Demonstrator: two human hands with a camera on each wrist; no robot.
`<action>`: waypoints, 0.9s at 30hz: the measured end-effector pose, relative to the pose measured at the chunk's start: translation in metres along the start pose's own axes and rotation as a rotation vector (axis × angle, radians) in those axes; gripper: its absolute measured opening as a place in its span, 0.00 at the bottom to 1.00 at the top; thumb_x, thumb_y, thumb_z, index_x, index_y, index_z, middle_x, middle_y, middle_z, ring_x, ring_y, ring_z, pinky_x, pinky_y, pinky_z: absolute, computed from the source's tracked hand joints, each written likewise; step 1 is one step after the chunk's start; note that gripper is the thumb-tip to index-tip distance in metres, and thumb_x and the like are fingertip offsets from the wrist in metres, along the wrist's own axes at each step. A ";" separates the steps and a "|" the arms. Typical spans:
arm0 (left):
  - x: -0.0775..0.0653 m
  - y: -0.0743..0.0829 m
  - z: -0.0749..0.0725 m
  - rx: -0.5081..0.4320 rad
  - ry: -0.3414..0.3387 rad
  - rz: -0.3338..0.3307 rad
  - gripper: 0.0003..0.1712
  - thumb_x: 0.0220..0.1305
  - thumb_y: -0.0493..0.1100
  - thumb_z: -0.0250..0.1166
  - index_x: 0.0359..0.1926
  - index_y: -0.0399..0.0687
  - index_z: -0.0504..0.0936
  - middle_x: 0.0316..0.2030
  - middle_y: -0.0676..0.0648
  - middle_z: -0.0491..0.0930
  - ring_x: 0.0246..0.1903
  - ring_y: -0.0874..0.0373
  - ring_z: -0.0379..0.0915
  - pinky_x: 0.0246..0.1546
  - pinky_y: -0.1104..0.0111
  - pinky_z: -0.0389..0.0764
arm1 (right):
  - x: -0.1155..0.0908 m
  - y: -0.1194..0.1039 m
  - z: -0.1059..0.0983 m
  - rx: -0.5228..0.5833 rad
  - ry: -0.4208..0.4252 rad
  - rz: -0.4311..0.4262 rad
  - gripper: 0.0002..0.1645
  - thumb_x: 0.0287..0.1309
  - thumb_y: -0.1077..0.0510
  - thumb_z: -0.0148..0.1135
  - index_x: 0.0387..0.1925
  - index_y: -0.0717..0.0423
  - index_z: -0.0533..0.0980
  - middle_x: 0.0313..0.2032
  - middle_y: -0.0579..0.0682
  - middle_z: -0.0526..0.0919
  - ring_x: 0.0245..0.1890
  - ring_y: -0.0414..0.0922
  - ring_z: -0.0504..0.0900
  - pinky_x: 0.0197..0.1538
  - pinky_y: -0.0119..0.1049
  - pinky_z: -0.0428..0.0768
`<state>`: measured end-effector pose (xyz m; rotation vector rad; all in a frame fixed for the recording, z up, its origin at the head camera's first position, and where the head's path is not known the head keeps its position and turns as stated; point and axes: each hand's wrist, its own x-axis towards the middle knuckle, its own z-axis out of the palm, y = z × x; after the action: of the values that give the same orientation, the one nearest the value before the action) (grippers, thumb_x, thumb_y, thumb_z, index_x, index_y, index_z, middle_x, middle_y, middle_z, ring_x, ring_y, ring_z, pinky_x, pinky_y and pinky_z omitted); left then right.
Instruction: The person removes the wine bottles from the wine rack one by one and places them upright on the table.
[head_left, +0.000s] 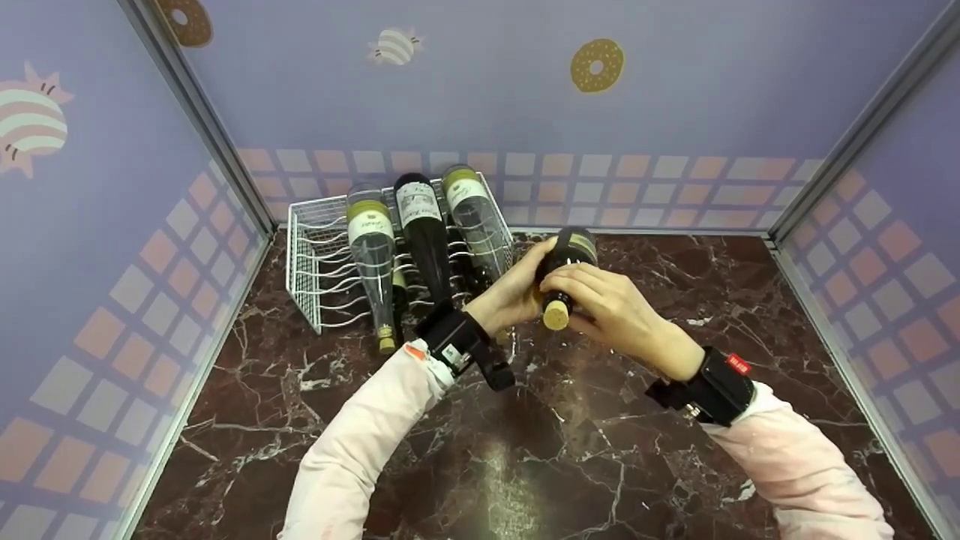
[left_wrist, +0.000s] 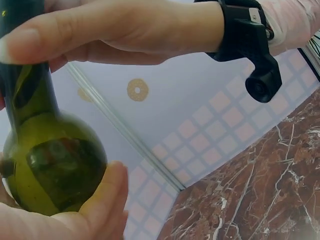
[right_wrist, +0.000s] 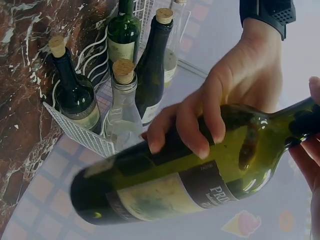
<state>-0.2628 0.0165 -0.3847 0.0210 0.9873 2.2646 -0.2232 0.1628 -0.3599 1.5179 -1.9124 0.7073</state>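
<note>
Both hands hold a dark green wine bottle (right_wrist: 165,195) with a cream and dark label, to the right of the rack. Its cork (head_left: 556,315) points toward the head camera. My left hand (head_left: 508,301) grips the bottle's body, fingers curled over the glass in the right wrist view. Around the neck, my right hand (head_left: 611,300) has its fingers and thumb wrapped just behind the cork. The left wrist view shows the right thumb (left_wrist: 25,45) lying along the neck, above the rounded shoulder. Part of the bottle is hidden by the hands in the head view.
A white wire rack (head_left: 304,225) stands at the back left. On top lie a clear bottle (head_left: 373,251), a dark bottle (head_left: 421,225) and another clear bottle (head_left: 472,210); more dark bottles sit lower. Patterned walls enclose the brown marbled surface (head_left: 570,465).
</note>
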 end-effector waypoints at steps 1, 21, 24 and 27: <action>0.000 0.000 0.000 0.009 0.007 -0.010 0.28 0.68 0.57 0.42 0.52 0.36 0.67 0.35 0.42 0.71 0.30 0.54 0.71 0.29 0.66 0.76 | 0.000 0.001 -0.001 0.005 0.004 0.010 0.22 0.42 0.69 0.62 0.44 0.67 0.73 0.43 0.56 0.77 0.44 0.51 0.75 0.51 0.41 0.70; -0.016 0.001 -0.012 0.474 0.178 -0.057 0.38 0.65 0.63 0.43 0.54 0.30 0.63 0.40 0.31 0.73 0.37 0.36 0.73 0.41 0.52 0.74 | 0.000 0.017 -0.018 0.081 0.195 0.198 0.16 0.46 0.63 0.67 0.39 0.64 0.76 0.36 0.53 0.79 0.37 0.49 0.76 0.45 0.38 0.71; -0.021 0.002 -0.014 0.570 0.212 0.012 0.34 0.66 0.61 0.43 0.53 0.32 0.64 0.40 0.31 0.73 0.32 0.40 0.75 0.37 0.54 0.76 | 0.004 0.014 -0.027 0.086 0.239 0.278 0.15 0.41 0.71 0.68 0.35 0.65 0.76 0.34 0.54 0.80 0.36 0.47 0.77 0.42 0.35 0.73; -0.025 0.002 -0.015 0.657 0.223 0.087 0.30 0.68 0.58 0.42 0.49 0.32 0.65 0.39 0.31 0.74 0.28 0.43 0.76 0.30 0.60 0.78 | 0.010 0.010 -0.036 0.105 0.261 0.376 0.15 0.38 0.77 0.67 0.33 0.68 0.76 0.32 0.55 0.80 0.33 0.45 0.78 0.38 0.31 0.74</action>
<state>-0.2480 -0.0089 -0.3887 0.0960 1.8407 1.9456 -0.2306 0.1842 -0.3289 1.0667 -1.9988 1.1267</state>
